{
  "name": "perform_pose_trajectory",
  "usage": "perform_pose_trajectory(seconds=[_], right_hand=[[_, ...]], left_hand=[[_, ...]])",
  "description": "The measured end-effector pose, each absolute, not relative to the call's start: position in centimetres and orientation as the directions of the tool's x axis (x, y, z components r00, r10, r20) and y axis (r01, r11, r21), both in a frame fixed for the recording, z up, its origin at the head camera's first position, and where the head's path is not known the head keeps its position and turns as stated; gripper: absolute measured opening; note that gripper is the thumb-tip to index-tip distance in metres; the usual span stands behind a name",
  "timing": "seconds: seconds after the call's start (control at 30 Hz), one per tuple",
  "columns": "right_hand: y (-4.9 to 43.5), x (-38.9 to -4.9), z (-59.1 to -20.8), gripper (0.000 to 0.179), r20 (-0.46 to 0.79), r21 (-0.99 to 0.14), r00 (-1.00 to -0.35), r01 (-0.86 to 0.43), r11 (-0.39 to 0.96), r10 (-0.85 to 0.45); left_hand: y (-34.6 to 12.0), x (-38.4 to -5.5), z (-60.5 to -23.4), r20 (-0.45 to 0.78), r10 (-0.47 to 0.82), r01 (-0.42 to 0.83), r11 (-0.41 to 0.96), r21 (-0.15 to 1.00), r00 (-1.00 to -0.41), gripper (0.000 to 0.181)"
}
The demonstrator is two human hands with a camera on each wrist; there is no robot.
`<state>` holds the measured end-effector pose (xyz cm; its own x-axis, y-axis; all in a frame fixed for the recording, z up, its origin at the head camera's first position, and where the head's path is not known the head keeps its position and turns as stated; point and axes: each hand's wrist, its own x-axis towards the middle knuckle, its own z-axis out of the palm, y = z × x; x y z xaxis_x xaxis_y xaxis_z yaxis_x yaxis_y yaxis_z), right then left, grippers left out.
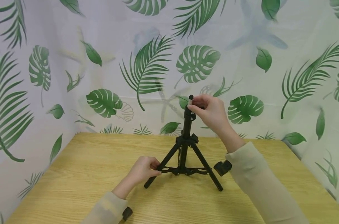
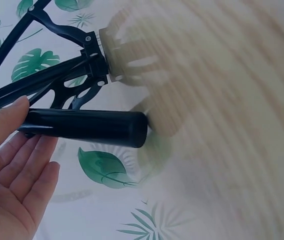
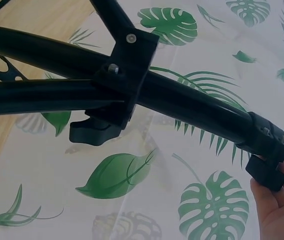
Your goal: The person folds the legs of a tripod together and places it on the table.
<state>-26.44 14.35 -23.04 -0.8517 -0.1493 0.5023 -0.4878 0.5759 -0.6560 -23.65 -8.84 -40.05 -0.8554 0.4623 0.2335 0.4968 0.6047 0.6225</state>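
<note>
A black tripod stand (image 1: 187, 127) is upright on the wooden table with its legs spread. My left hand (image 1: 142, 169) pinches its left leg low down, near the foot. From the left wrist view, the thumb lies over that leg (image 2: 92, 125) and the fingers are beneath it. Up at the top of the column, my right hand (image 1: 211, 112) grips around the upper collar, just below a silver stud with a black tip (image 1: 191, 97). In the right wrist view the fingers touch the collar's knob (image 3: 267, 172); a second knob (image 3: 94, 131) sits at the leg joint.
The tripod stands on a wood-grain table (image 1: 88, 155). Behind it hangs a white curtain with green leaf prints (image 1: 108, 77). Black wrist mounts show at the right sleeve (image 1: 223, 168) and the left sleeve (image 1: 127, 213).
</note>
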Motion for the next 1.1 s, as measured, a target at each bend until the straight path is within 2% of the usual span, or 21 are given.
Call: perform_pose_trajectory(seconds=[1.1], right_hand=[[14.41,-25.79,-23.26,0.021,0.558,-0.574,-0.811,-0.531,0.623,-0.177]], left_hand=[[-8.18,-23.58,-39.98,0.293,0.432,0.516,0.609,0.602,-0.853,0.017]])
